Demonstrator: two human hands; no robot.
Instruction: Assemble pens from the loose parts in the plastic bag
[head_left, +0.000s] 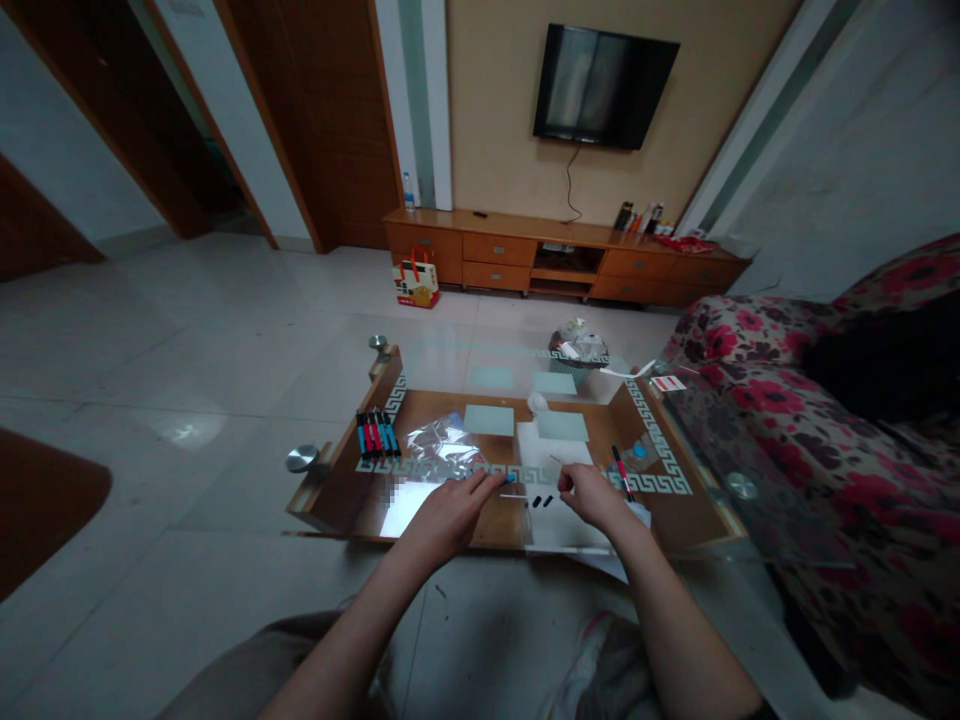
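My left hand [454,505] is over the front of the glass table, palm down. Its fingers are closed on a blue marker barrel [510,479], of which only one end shows past the fingertips. To the right, my right hand [589,495] is curled in a pinch above the white paper [559,525]; whatever its fingertips may hold is hidden. Between the hands lie two small black pieces [541,501] and a thin white stick [514,496]. A red and black marker [622,473] lies just beyond my right hand.
Several blue and red markers [377,435] lie in a row at the table's left, beside a clear plastic bag [442,440]. A bottle with a blue cap [638,455] shows at the right. Behind the table stands a lined basket [579,345]; a flowered sofa [757,340] borders the right.
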